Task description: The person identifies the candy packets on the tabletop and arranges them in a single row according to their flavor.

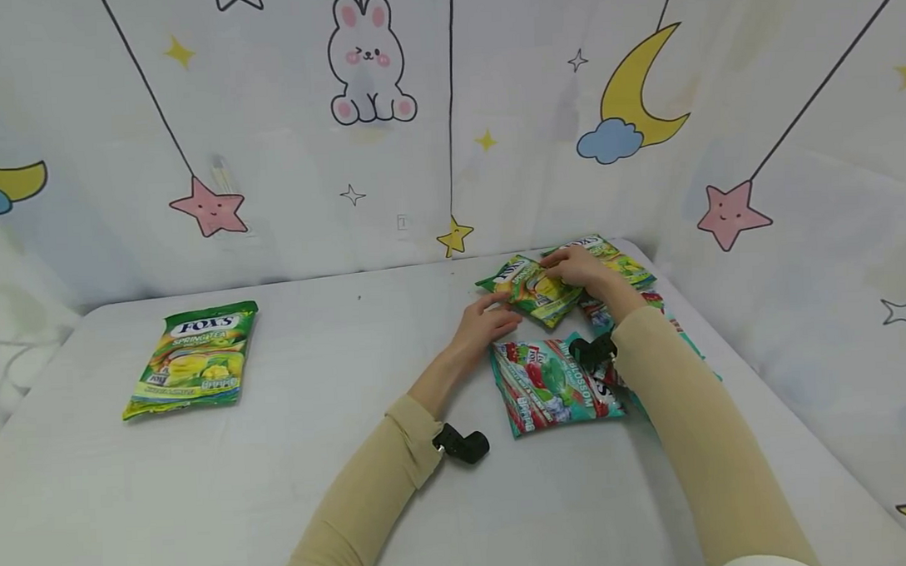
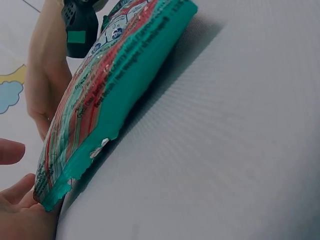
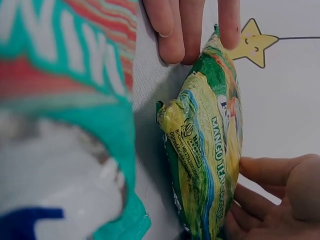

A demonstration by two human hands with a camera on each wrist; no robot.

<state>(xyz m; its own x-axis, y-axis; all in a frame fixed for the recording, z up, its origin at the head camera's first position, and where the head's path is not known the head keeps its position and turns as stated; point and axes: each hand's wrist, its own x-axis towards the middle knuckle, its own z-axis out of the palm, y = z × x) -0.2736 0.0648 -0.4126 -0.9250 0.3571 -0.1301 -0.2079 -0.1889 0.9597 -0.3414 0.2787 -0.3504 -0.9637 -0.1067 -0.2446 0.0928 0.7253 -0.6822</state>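
A yellow-green candy bag (image 1: 534,292) lies tilted at the far right of the table, between both hands. My left hand (image 1: 487,325) has its fingertips at the bag's left edge, straight in the right wrist view. From above, my right hand (image 1: 576,268) rests its fingers on the bag's upper face, toward its right end. Another yellow-green candy bag (image 1: 623,263) lies behind the right hand, partly covered. A teal and red candy bag (image 1: 550,384) sits in front of the hands; the right wrist camera overlaps its right end.
A single yellow-green candy bag (image 1: 197,358) lies far to the left on the white table (image 1: 351,361). More teal candy bags (image 1: 675,321) show partly behind the right forearm. Patterned cloth walls (image 1: 283,139) rise at the back and right edges.
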